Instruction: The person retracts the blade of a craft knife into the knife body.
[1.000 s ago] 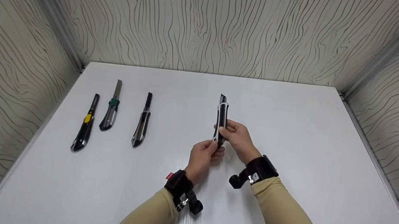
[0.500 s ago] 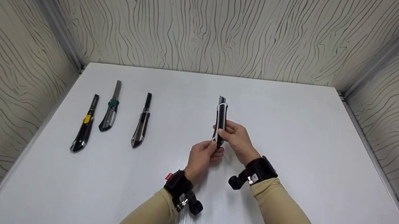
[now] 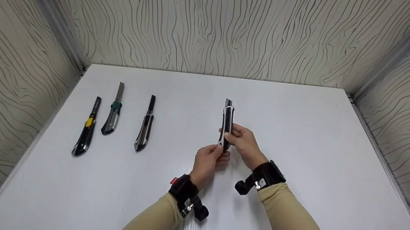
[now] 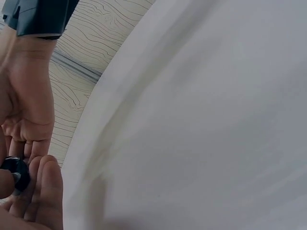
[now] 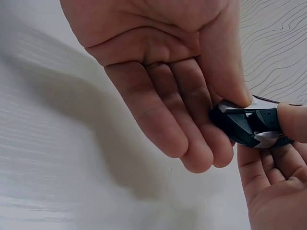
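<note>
Smooth plastic on the held knife [image 3: 228, 119], dark with pale edging, and a glint of metal at its blade [image 3: 228, 102]! Across to the green-slider knife [image 3: 113, 115]: bare grey metal blade. The yellow-slider knife [image 3: 87, 130] shows glossy black plastic and a shiny butt. Soft sheen off the smooth desk [image 3: 307, 147]; matt cloth sleeves [image 3: 289, 213], wood-grain-patterned walls [image 3: 213, 25], dull metal-looking rails [image 3: 47, 11]!

held knife [image 3: 228, 119]: base partly hidden by left grip [image 3: 207, 160] | left sleeve [image 3: 151, 220] 7 o'clock, right sleeve [image 3: 296, 221] 5 o'clock: cut off below | red tag [image 3: 174, 180] 7 o'clock: lettering too small
</note>
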The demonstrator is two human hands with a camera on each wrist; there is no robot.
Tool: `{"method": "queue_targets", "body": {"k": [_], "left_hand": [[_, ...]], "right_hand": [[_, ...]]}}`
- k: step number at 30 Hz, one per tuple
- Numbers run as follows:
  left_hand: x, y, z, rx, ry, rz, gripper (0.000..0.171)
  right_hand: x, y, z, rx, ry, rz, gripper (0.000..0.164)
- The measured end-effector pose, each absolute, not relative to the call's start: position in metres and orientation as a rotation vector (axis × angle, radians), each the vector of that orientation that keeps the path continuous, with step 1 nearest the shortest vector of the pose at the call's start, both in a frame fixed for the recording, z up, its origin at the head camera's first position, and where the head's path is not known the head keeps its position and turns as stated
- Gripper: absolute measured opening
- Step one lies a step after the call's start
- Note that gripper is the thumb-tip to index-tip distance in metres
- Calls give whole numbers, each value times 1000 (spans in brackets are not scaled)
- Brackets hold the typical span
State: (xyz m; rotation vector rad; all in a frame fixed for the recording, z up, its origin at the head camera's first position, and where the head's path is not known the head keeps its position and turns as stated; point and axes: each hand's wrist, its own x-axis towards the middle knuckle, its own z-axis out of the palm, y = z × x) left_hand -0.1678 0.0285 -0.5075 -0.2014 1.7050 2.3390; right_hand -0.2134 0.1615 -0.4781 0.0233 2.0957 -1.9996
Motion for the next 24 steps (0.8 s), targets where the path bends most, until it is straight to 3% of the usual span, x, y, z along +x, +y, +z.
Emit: {"method": "queue_targets", "body": {"k": [24], "left_hand": [[-165, 29, -505, -192, 1745, 2330, 30]], "right_hand": [[-209, 161, -476, -11, 2044, -1997, 51]]}}
